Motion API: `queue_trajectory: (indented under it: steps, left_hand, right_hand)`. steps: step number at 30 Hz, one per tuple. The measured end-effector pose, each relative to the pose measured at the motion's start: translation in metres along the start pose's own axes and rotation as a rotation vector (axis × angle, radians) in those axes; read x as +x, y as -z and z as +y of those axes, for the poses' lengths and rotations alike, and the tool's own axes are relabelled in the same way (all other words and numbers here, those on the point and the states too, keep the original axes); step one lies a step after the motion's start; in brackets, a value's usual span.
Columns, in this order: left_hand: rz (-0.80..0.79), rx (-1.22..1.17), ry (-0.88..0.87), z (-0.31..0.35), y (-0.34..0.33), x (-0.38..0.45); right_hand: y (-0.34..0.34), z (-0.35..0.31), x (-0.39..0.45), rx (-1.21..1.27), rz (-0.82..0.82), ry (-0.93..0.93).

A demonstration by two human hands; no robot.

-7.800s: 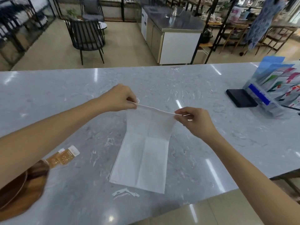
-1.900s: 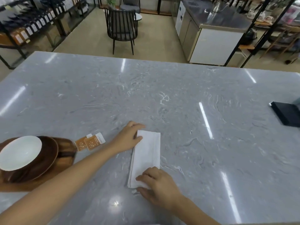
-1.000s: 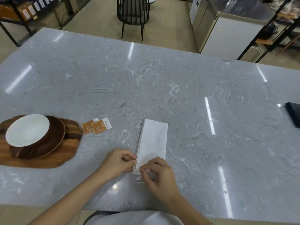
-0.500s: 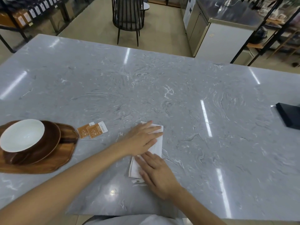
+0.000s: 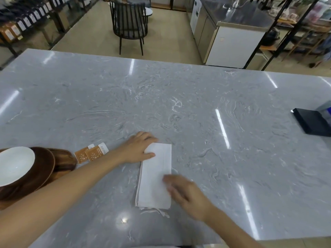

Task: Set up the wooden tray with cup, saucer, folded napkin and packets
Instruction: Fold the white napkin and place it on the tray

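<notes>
So both hands are flat on the napkin [image 5: 155, 176] — left hand [image 5: 138, 149] open, pressing its far-left corner, right hand [image 5: 186, 192] open and blurry at its near-right edge. It's a white folded strip lying mid-worktop [image 5: 197, 108], long side running 12 to 6. Over at 9 o'clock — two orange packets [image 5: 91, 153], then the wooden tray [image 5: 65, 162] with a brown saucer [image 5: 42, 169] and white cup [image 5: 14, 165].

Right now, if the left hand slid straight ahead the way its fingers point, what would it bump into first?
The left hand points right, with its fingers already resting on the far end of the folded napkin. Sliding on, it would cross the napkin, then meet only bare marble counter, as far as I can see.
</notes>
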State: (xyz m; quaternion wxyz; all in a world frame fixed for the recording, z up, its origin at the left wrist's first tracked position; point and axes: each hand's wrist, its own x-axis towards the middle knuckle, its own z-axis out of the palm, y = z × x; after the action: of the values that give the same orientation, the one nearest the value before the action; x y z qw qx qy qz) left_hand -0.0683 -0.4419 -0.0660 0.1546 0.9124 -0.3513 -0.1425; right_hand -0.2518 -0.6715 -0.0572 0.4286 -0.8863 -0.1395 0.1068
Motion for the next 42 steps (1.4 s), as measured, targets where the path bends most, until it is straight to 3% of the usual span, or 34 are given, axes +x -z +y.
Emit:
queue_trajectory:
  steps: [3, 7, 10, 14, 18, 23, 29, 42]
  left_hand:
    - [-0.092, -0.142, 0.056, -0.005, 0.012, -0.004]
    - [-0.139, -0.222, 0.186, -0.005, 0.021, 0.007]
    - [-0.147, -0.255, 0.192, -0.007, 0.029, 0.013]
    - [-0.114, -0.407, 0.174, -0.008, 0.041, 0.004]
    - [0.082, -0.498, 0.187, -0.003, 0.053, -0.012]
    - [0.240, -0.441, 0.124, 0.008, 0.056, -0.036]
    - [0.304, -0.211, -0.002, 0.022, 0.018, -0.090]
    - [0.326, -0.146, -0.085, 0.037, -0.047, -0.123]
  right_hand:
    - [0.021, 0.009, 0.043, -0.028, 0.218, -0.169]
    - [0.036, 0.011, 0.104, -0.146, 0.026, -0.299]
    - [0.040, 0.009, 0.134, -0.095, -0.111, -0.336]
    - [0.056, 0.008, 0.154, 0.140, -0.046, -0.374]
    - [0.078, -0.012, 0.159, 0.230, 0.012, -0.302]
    - [0.084, -0.036, 0.141, -0.016, 0.062, -0.125]
    - [0.047, -0.036, 0.076, -0.200, 0.098, 0.149]
    - [-0.027, 0.004, 0.021, -0.296, 0.254, 0.184]
